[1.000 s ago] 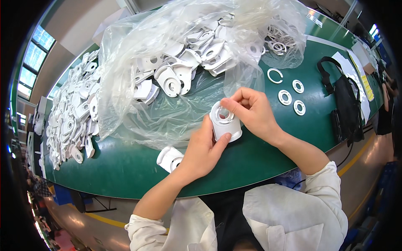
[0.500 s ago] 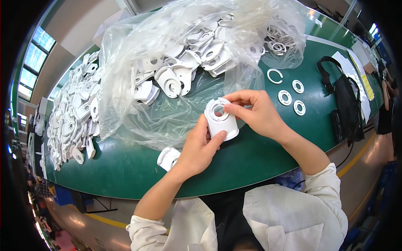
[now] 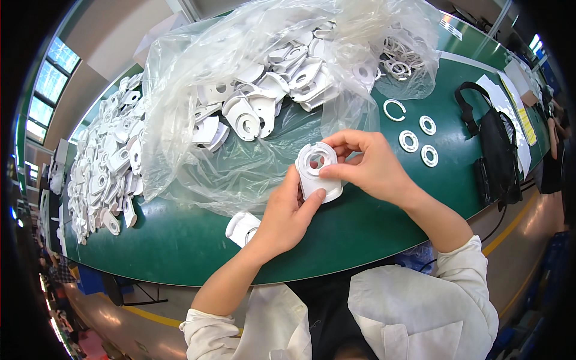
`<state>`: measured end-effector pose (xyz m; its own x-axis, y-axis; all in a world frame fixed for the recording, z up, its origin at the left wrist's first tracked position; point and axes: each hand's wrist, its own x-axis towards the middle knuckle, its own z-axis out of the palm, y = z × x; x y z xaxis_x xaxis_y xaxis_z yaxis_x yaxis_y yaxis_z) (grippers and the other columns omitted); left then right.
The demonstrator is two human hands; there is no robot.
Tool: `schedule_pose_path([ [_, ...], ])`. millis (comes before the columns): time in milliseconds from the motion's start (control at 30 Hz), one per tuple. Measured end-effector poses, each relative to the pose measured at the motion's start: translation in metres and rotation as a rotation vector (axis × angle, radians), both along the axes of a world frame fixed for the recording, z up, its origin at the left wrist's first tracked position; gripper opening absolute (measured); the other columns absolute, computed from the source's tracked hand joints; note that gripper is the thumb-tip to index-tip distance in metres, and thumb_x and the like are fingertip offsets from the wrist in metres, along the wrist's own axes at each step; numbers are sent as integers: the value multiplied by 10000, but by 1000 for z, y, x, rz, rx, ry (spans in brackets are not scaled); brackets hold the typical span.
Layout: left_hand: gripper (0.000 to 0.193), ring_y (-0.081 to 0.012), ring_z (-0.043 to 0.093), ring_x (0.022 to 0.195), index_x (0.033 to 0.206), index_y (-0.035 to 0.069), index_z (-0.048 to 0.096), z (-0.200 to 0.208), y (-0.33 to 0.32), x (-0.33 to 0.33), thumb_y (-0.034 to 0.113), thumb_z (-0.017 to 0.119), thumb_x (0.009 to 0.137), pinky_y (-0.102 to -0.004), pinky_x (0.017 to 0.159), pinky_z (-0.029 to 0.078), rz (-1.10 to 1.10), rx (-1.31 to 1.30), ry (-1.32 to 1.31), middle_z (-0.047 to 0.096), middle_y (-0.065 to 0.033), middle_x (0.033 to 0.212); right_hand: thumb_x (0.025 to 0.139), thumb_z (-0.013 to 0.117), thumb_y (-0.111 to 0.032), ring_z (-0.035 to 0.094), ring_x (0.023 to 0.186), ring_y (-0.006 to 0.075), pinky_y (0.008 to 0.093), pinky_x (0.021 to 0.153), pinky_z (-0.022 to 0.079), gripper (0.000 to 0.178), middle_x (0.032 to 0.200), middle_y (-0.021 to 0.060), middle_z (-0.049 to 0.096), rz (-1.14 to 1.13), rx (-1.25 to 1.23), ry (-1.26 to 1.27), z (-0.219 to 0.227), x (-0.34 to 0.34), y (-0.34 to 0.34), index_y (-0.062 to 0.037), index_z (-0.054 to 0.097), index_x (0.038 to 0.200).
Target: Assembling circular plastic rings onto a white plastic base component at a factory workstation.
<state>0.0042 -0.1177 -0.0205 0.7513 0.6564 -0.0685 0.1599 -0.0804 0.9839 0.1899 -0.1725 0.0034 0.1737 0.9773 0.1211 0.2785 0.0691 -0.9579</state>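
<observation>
A white plastic bracket (image 3: 321,187) with a round hole at its far end is tilted up above the green table. My left hand (image 3: 287,215) grips its lower left side, the thumb lying on its face. A white ring (image 3: 304,163) sits around the hole. My right hand (image 3: 373,168) holds the bracket's right edge, with the thumb pressed on the ring's lower right and the fingers behind. Close by my left wrist lies another white bracket (image 3: 242,228), partly covered by that arm.
A clear plastic bag (image 3: 174,114) spreads over the table with many white brackets (image 3: 249,123) in it. To the left is a big bracket heap (image 3: 102,174). At right lie several loose rings (image 3: 408,141), a ring bag (image 3: 414,84) and a black bag (image 3: 501,144).
My right thumb has slid down along the ring, from its upper right to its lower right. The bracket has turned slightly in my hands.
</observation>
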Motion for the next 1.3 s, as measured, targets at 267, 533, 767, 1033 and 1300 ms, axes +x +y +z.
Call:
schedule_pose_path([
  [267, 361, -171, 596, 682, 1210, -18, 438, -3, -5, 5, 101, 577, 899, -331, 626, 475, 10, 113, -17, 623, -132, 860, 822, 726, -119, 553, 719, 52, 215, 673, 464, 188, 825, 31, 667, -76, -42, 195, -6, -7, 3, 11, 659, 939],
  [533, 362, -181, 611, 687, 1222, -20, 454, -3, -2, 3, 105, 569, 903, -326, 620, 473, 41, 95, 0, 631, -133, 848, 757, 778, -114, 566, 768, 66, 223, 693, 483, 305, 909, 37, 659, -29, -24, 21, -2, -7, -2, 7, 638, 1000],
  [767, 353, -191, 616, 698, 1222, -15, 459, -1, -6, 4, 103, 564, 906, -325, 628, 475, 55, 61, -36, 634, -140, 869, 830, 702, -72, 598, 809, 76, 232, 707, 495, 204, 851, 40, 666, -18, -121, 381, -1, -4, 4, 13, 629, 1001],
  [1033, 395, -87, 528, 686, 1281, 11, 453, 6, -4, 2, 136, 564, 923, -246, 608, 441, 0, 242, 154, 610, -30, 936, 785, 759, -94, 603, 780, 70, 221, 709, 498, 266, 892, 45, 659, -63, -77, 74, -4, -13, -1, 4, 600, 975],
  [1300, 380, -43, 524, 690, 1282, 23, 465, 7, 11, -4, 155, 539, 933, -207, 594, 442, -116, -358, -34, 603, 0, 907, 906, 607, -46, 651, 836, 110, 227, 722, 521, 222, 918, 106, 694, 17, -75, 303, 1, 0, 1, 89, 625, 1081],
])
